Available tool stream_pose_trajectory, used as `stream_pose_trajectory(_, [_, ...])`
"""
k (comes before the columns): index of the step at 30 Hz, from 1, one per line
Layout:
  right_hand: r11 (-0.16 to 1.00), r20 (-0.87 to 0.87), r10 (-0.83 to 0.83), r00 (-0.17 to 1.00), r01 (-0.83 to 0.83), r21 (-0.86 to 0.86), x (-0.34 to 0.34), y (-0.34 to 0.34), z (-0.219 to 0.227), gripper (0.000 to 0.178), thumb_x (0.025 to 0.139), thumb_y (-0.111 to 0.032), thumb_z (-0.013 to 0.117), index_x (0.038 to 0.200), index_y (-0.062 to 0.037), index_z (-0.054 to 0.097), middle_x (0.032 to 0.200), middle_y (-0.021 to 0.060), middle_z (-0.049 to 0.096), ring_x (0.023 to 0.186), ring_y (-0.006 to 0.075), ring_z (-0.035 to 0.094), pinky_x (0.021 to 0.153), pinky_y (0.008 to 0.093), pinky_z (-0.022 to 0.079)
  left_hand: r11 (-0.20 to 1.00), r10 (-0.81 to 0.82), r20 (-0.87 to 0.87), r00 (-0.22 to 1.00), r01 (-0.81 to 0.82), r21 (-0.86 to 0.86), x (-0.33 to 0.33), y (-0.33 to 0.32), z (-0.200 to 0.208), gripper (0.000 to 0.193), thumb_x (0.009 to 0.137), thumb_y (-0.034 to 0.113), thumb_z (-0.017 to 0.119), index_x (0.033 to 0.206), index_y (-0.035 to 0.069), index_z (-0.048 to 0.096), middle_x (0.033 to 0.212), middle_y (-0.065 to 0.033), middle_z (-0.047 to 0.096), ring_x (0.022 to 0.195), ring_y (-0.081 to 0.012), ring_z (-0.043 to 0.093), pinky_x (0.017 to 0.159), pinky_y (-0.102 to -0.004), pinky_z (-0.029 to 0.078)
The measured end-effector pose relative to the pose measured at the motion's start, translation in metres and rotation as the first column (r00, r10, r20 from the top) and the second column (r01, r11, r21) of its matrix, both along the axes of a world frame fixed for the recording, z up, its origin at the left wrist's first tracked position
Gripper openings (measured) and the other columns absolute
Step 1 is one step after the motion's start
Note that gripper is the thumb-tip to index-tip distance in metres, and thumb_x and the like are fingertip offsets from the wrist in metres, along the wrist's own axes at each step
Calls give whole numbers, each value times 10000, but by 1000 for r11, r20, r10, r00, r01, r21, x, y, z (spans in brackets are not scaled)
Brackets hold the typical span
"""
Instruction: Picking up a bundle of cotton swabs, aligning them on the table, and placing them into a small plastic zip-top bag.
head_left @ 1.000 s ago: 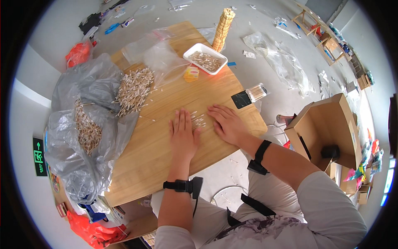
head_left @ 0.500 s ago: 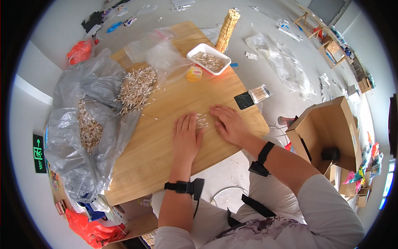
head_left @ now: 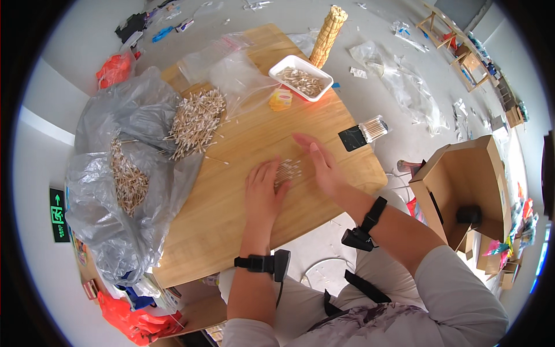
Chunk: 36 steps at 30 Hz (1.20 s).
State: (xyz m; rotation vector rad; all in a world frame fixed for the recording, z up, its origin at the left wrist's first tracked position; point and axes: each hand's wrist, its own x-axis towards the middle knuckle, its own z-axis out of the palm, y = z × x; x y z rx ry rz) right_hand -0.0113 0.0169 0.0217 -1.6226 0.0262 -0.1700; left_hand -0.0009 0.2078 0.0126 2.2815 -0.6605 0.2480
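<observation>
A small bunch of cotton swabs [head_left: 288, 172] lies on the wooden table [head_left: 231, 231] between my hands. My left hand [head_left: 263, 188] rests flat against the bunch's left side, fingers stretched out, thumb at its near end. To the right of the swabs, a short gap away, my right hand [head_left: 325, 168] is tilted on edge with thumb raised and fingers extended, holding nothing. Farther left is a big loose heap of swabs [head_left: 198, 123] beside a grey plastic bag [head_left: 98, 191] with more swabs in its opening. A white tray [head_left: 273, 72] at the far side holds swabs too.
Near the right edge lies a black card or pouch [head_left: 350, 139] with swabs sticking out. A yellow packet [head_left: 280, 99] and clear plastic bags [head_left: 237, 78] lie farther back. Behind the tray stands a tall tied bundle [head_left: 328, 37]. An open cardboard box [head_left: 462, 185] is at right.
My right hand has turned from palm-down onto its edge and stands a little off the swabs. My left hand stays beside them. The whole view has shifted slightly.
</observation>
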Motion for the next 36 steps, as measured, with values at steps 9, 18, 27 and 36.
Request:
stream_pose_trajectory(9, [998,4,31,1000,-31,53,-1,15,-5,508,1140,-365,301,1466,-42,519,1452,137,568,1403,255,469,1186,365,323,999,15,-36,999,-16,-37,-1,5,3,527,903,140,748,1385,17,574,1340,-174,640,1280,-363,571,1090,-445,432])
stream_pose_trajectory(18, [998,21,-33,999,34,-60,1,28,-7,527,1136,-385,304,1479,-35,498,1472,167,560,1421,293,474,1187,383,333,743,-40,-467,883,-286,-605,-3,-3,3,643,1123,421,311,1537,-66,383,1593,-243,399,1506,-326,348,1240,-398,231])
stream_pose_trajectory(27, [998,3,-47,999,47,-47,0,44,-4,558,1131,-426,292,1480,-41,496,1494,165,538,1441,292,445,1199,399,309,629,-134,-466,875,-288,-722,1,-17,-5,765,1090,542,184,1566,-37,338,1627,-218,347,1535,-309,281,1257,-403,157])
stream_pose_trajectory(36, [998,-16,-11,1000,10,-57,2,53,-6,528,1105,-351,418,1499,-1,449,1518,192,501,1460,333,414,1214,434,294,492,-223,-441,869,-290,-820,3,-29,-17,892,1057,663,57,1596,-7,293,1661,-193,295,1563,-291,215,1273,-407,83])
